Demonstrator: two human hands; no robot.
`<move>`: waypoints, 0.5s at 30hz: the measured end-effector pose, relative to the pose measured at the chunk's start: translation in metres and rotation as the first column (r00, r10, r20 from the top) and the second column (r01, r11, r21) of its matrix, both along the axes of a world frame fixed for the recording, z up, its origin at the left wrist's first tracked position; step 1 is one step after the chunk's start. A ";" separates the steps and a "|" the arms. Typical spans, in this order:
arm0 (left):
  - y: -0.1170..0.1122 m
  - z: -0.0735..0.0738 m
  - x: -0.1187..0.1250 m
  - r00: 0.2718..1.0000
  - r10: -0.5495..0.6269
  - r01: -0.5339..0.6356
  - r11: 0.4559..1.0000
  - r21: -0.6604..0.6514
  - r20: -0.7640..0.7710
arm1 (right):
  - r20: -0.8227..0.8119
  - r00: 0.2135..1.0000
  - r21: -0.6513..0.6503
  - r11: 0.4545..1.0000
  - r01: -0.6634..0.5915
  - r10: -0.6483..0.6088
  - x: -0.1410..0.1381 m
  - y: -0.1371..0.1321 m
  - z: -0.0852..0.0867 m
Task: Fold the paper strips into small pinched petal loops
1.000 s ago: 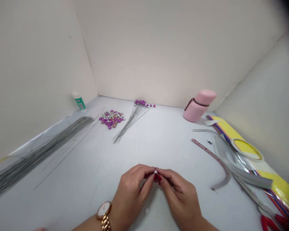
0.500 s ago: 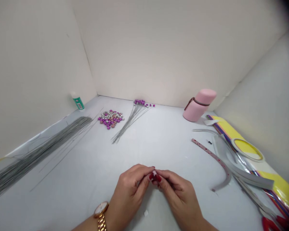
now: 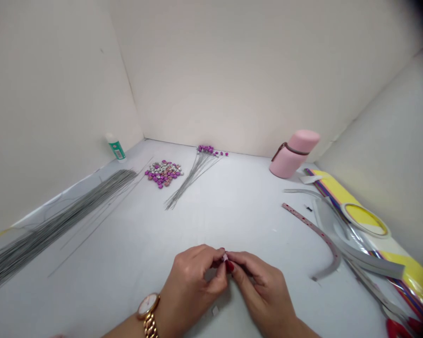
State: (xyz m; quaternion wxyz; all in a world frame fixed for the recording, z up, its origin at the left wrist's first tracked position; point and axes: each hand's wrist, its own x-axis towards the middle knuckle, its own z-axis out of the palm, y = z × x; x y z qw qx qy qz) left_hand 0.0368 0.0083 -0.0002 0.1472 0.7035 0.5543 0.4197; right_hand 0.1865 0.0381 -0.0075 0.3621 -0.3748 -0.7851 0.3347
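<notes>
One lidded pink flask (image 3: 289, 160) beyond fingers (image 3: 249, 261)

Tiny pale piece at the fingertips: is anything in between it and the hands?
Nothing visible is. The left hand and right hand pinch the tiny pale piece, partly hiding it. A small white scrap lies closer to the camera, out of the way.

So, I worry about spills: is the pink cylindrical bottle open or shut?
Shut: the pink bottle has its rounded pink lid on, no mouth showing.

On your left, dull metal wires (image 3: 68, 218); far right, a smooth matt flask (image 3: 292, 158); near, your glossy metal watch (image 3: 148, 305).
</notes>
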 end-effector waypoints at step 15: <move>0.001 0.004 -0.003 0.976 -0.078 0.120 0.972 -0.202 0.202 | -0.246 0.965 -0.581 0.810 -0.073 -0.089 -0.006 0.004 0.006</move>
